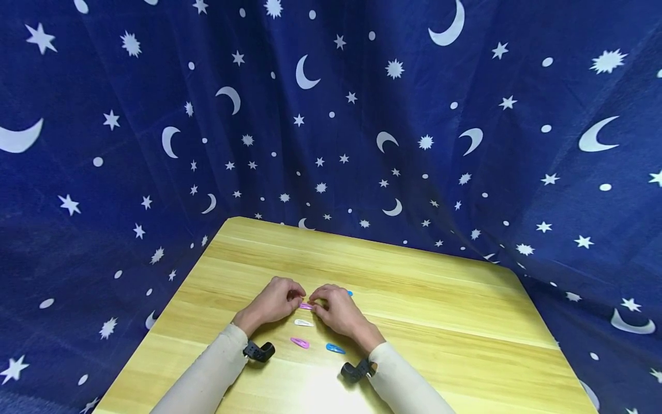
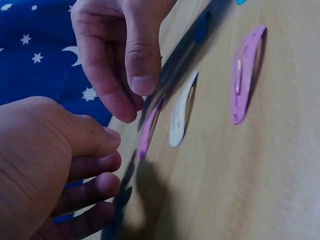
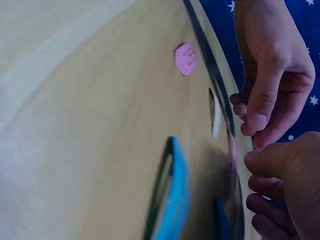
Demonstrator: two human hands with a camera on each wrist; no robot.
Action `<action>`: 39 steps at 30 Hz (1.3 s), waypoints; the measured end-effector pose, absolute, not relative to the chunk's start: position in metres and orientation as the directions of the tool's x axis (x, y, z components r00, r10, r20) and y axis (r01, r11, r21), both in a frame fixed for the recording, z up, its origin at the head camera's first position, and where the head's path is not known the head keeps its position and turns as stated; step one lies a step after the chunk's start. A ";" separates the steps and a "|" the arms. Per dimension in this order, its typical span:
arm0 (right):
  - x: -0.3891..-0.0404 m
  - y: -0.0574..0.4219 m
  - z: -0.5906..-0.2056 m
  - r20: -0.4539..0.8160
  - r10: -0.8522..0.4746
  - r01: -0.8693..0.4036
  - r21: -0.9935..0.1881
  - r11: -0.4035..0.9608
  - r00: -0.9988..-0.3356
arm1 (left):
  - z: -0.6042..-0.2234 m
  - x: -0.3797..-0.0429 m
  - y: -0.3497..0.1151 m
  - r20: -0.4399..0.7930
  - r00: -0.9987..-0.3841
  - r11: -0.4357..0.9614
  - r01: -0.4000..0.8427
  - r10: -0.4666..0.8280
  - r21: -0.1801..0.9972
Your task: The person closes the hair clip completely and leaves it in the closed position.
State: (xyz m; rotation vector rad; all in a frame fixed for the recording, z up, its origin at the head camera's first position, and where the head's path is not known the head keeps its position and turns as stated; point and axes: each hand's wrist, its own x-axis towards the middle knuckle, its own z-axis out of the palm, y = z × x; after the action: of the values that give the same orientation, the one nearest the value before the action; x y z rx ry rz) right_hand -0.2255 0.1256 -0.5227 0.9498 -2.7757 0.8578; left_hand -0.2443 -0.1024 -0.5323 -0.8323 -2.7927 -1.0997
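On the wooden table, a pink hair clip (image 1: 306,306) lies between my two hands. My left hand (image 1: 279,299) is at its left end, fingers loosely bent. From the other side my right hand (image 1: 335,307) comes over its right end, thumb and fingers loosely curved. Both wrist views show this pink clip (image 2: 149,130) lying on the table, with nothing visibly pinched in either hand. Whether a fingertip touches it, I cannot tell. Nearer me lie a white hair clip (image 1: 303,323), a second pink hair clip (image 1: 300,342) and a blue hair clip (image 1: 335,348).
Another blue hair clip (image 1: 350,293) shows behind my right hand, partly hidden by it. The table (image 1: 439,310) stretches away on both sides. A dark blue curtain (image 1: 336,115) with moons and stars hangs beyond its far edge. Black cameras (image 1: 258,351) sit on both wrists.
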 end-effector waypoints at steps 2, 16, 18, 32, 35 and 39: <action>-0.226 0.128 -0.521 0.250 -0.529 -0.576 -0.499 0.647 -0.811 | -0.531 -0.245 -0.102 0.225 -0.855 0.600 0.494 0.468 0.630; -0.231 0.154 -0.503 0.267 -0.423 -0.499 -0.526 0.689 -0.866 | -0.516 -0.250 -0.088 0.236 -0.870 0.588 0.470 0.432 0.658; -0.231 0.160 -0.501 0.266 -0.401 -0.480 -0.533 0.697 -0.877 | -0.514 -0.250 -0.085 0.230 -0.870 0.586 0.468 0.435 0.662; -0.235 0.191 -0.496 0.259 -0.333 -0.421 -0.539 0.729 -0.907 | -0.506 -0.256 -0.063 0.222 -0.853 0.565 0.487 0.473 0.666; -0.235 0.195 -0.498 0.251 -0.323 -0.409 -0.543 0.733 -0.913 | -0.507 -0.257 -0.058 0.232 -0.843 0.550 0.501 0.486 0.669; -0.234 0.197 -0.500 0.251 -0.307 -0.396 -0.552 0.734 -0.918 | -0.509 -0.260 -0.050 0.236 -0.834 0.536 0.511 0.499 0.672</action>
State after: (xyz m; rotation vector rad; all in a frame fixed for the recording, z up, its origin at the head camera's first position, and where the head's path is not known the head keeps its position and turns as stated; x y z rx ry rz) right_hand -0.2343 0.1974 -0.4996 0.5696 -2.7906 0.9378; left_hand -0.2597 -0.0502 -0.5088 -0.9012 -2.7392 -1.2072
